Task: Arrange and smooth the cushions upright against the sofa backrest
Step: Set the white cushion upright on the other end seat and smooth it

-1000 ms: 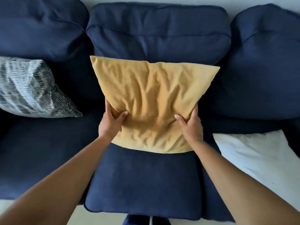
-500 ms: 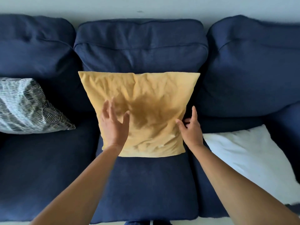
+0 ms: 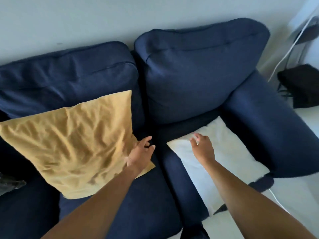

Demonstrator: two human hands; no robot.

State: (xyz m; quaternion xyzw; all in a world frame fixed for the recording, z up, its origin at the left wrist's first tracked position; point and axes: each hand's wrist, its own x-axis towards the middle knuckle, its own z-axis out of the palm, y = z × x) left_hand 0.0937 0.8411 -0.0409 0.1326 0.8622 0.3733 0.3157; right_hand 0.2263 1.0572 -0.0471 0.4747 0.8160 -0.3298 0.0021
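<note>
A wrinkled mustard-yellow cushion (image 3: 74, 145) leans upright against the navy sofa backrest (image 3: 69, 78) on the middle seat. My left hand (image 3: 140, 152) hovers at the cushion's lower right corner with fingers apart, holding nothing. A white cushion (image 3: 229, 152) lies flat on the right seat beside the armrest. My right hand (image 3: 202, 146) is over the white cushion's near-left part, fingers loosely curled down onto its top; a firm grip is not visible. The picture is motion-blurred.
The right back pillow (image 3: 198, 71) and the thick navy armrest (image 3: 269, 128) border the white cushion. A black bag (image 3: 300, 85) and a white cable sit on the floor at far right. A dark patterned cushion's edge (image 3: 10, 184) shows at the far left.
Both hands have left the yellow cushion, which stays leaning on the backrest. The view has swung right, and my right hand has moved over onto the white cushion.
</note>
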